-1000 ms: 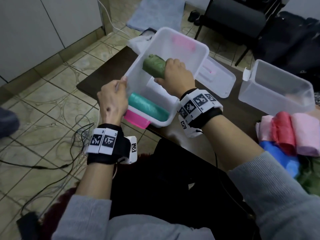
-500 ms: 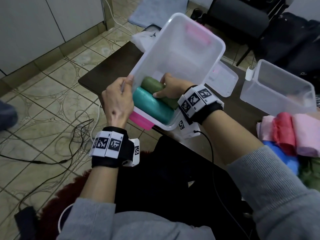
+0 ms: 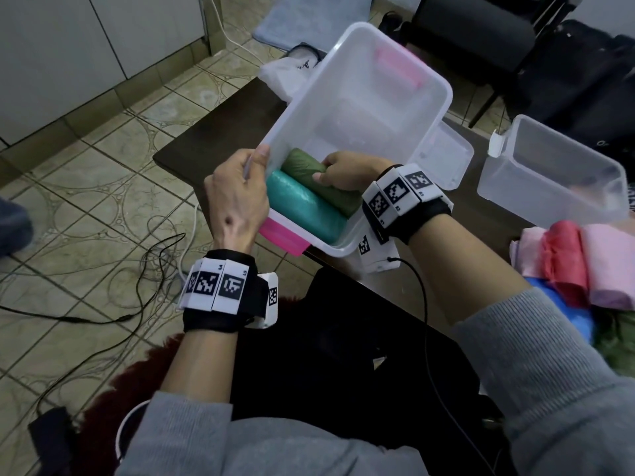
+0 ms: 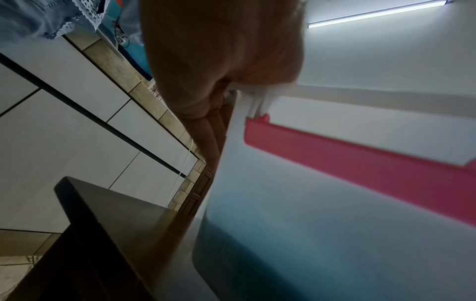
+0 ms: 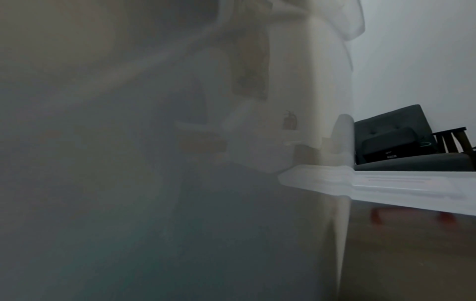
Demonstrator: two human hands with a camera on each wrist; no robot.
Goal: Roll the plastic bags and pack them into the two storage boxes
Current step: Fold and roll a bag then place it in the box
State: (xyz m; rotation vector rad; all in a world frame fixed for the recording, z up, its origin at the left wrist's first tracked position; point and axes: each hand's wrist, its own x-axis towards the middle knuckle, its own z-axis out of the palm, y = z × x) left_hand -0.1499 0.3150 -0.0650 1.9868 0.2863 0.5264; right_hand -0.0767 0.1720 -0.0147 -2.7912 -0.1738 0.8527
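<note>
A clear storage box point(image 3: 429, 80) with pink latches point(image 3: 281, 235) is tipped toward me at the table's near edge. My left hand point(image 3: 240, 194) grips its left rim, the thumb over the edge; the left wrist view shows the fingers point(image 4: 211, 130) on the outer wall beside the pink latch point(image 4: 360, 146). Inside lie a teal rolled bag point(image 3: 302, 207) and, just beyond it, a dark green rolled bag point(image 3: 309, 170). My right hand point(image 3: 340, 170) is inside the box, its fingers curled on the green roll. A second clear box point(image 3: 549, 187) stands to the right with nothing visible inside.
Rolled bags in pink point(image 3: 608, 269), red point(image 3: 563, 255) and blue point(image 3: 563, 304) lie piled at the right. A clear lid point(image 3: 446, 159) lies behind the tipped box on the dark table point(image 3: 213, 146). Cables point(image 3: 144, 262) trail over the tiled floor; a black chair point(image 3: 474, 36) stands beyond.
My right hand has carried the green roll from the box's mouth down to the bottom beside the teal roll. My left hand has tipped the box further toward me.
</note>
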